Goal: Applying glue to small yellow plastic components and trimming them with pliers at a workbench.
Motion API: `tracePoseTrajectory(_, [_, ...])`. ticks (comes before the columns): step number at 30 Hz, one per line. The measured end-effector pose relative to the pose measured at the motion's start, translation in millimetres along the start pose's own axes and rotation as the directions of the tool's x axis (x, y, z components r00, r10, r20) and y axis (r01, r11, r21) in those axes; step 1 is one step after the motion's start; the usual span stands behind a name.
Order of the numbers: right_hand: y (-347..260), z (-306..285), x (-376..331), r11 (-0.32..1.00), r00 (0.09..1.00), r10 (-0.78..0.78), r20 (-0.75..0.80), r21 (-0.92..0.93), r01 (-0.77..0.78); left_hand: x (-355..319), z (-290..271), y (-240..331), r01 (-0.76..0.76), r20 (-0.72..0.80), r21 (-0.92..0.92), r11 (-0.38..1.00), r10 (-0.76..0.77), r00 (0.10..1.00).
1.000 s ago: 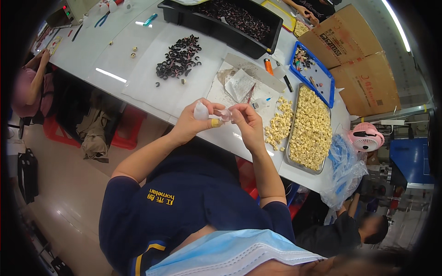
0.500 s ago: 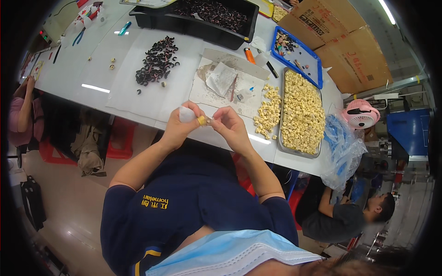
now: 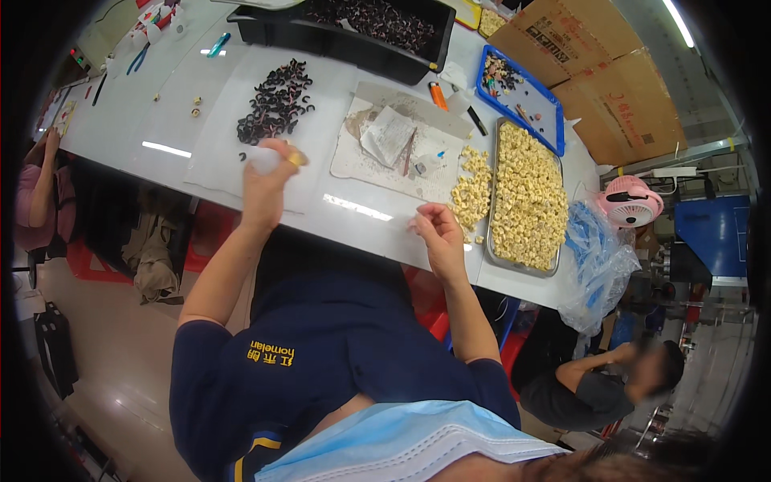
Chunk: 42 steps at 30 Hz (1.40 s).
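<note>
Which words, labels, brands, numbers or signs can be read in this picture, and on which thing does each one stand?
I leave the wording out and give only the places.
Navy shirt: yellow lettering on the chest.
Cardboard, left panel: dark print.
Cardboard, right panel: red print and a small dark square.
White paper: faint marks, too blurred to read.

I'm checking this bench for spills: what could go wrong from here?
The right hand, close to the loose yellow pieces beside the filled tray, might knock some away. The left hand, near the pile of dark curved pieces, could scatter a few.
</note>
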State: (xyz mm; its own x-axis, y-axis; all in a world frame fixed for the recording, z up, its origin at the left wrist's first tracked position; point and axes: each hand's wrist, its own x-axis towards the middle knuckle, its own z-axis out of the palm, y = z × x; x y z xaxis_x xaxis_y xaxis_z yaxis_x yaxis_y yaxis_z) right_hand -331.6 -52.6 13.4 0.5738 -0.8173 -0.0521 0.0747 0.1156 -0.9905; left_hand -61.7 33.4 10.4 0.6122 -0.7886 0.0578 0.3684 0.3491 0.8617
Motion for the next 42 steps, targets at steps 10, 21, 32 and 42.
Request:
tracePoseTrajectory(10, [-6.2, 35.1, 11.9, 0.997, 0.995, -0.050, 0.089, 0.062, 0.045, -42.8, 48.0, -36.1, 0.298, 0.385, 0.113, 0.948, -0.318, 0.866])
tracePoseTrajectory(21, [5.9, 19.3, 14.7, 0.997, 0.952, -0.072, -0.299, -0.056, 0.058, -41.3, 48.0, -43.9, 0.187, 0.381, 0.201, 0.962, -0.253, 0.889])
tracePoseTrajectory(32, [-0.3, 31.7, 16.2, 0.995, 0.990, 0.032, 0.138, -0.096, -0.018, -43.9, 45.0, -33.5, 0.277, 0.474, 0.208, 0.938, -0.345, 0.810])
tracePoseTrajectory(42, [-6.2, 23.1, 15.9, 0.914, 0.996, 0.087, 0.028, 0.395, -0.091, -36.9, 25.4, -17.4, 0.330, 0.437, 0.052, 0.943, -0.318, 0.841])
